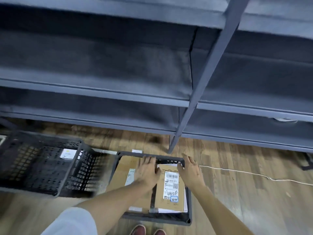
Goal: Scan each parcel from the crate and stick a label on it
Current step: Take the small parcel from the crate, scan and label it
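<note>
Far left: black lattice crate [39,165] on the wood floor [237,192], a small white packet [68,154] inside it. Blurred; little else readable there.

Centre: grey crate [153,217] at the person's feet, holding the parcels. Flat brown box [126,168] on its left side with a white label; cardboard parcel [171,199] on its right side, barcode label facing up, lying on white sheets.

Left hand [146,170]: fingers straight and spread, reaching over the far rim; contact with the rim or box can't be told. Grips nothing.

Right hand [191,168]: open too, fingers extended beside the top right corner of the cardboard parcel, nothing held.

Judgement: the step is lifting a parcel out. Best to take the cardboard parcel by its two long edges, keeping the thumbs off the barcode so it scans cleanly, and lift it level so the sheets beneath stay put.

Right: white cord [254,174] across the floor; grey shelving [203,78] above.
</note>
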Tool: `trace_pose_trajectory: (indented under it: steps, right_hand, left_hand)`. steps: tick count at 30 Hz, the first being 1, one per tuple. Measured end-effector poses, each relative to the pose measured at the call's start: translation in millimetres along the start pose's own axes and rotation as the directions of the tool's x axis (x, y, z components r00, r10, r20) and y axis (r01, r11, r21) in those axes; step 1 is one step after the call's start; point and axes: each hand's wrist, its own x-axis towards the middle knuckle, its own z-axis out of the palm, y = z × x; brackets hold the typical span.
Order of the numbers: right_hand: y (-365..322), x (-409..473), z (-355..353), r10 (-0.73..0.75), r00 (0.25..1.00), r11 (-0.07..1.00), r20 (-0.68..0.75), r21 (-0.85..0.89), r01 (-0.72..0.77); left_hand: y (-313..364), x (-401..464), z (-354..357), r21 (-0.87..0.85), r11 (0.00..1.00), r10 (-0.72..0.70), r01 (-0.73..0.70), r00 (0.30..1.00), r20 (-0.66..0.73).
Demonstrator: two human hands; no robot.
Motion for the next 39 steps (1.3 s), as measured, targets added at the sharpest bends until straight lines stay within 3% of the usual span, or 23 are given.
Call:
trace_pose_trajectory:
  steps: [9,16,23,31,39]
  right_hand:
    - [-192.0,-31.4,-154.1,-0.323,0.945,0.942,-0.055,-0.115,0.315]
    - [-334.3,-66.3,-210.0,-0.518,0.852,0.836,-0.073,-0.251,0.487]
    - [-472.5,-122.8,-207.8,-0.645,0.747,0.747,-0.161,-0.341,0.571]
    - [-601.9,-198.1,-145.1,-0.682,0.721,0.709,-0.121,-0.353,0.611]
    - [-681.9,-234.2,-93.8,-0.716,0.695,0.661,-0.067,-0.385,0.644]
  left_hand:
    - [-28.5,-54.2,-224.9,-0.012,0.995,-0.101,0.101,0.965,-0.242]
    - [-83.4,-105.3,-362.5,0.000,0.986,-0.149,0.166,0.885,-0.441]
    - [-168.0,-170.6,-458.4,-0.011,0.979,-0.176,0.205,0.809,-0.561]
    - [-287.3,-256.8,-505.2,-0.024,0.972,-0.207,0.234,0.804,-0.558]
    - [-370.2,-300.9,-526.2,-0.047,0.955,-0.267,0.294,0.776,-0.572]
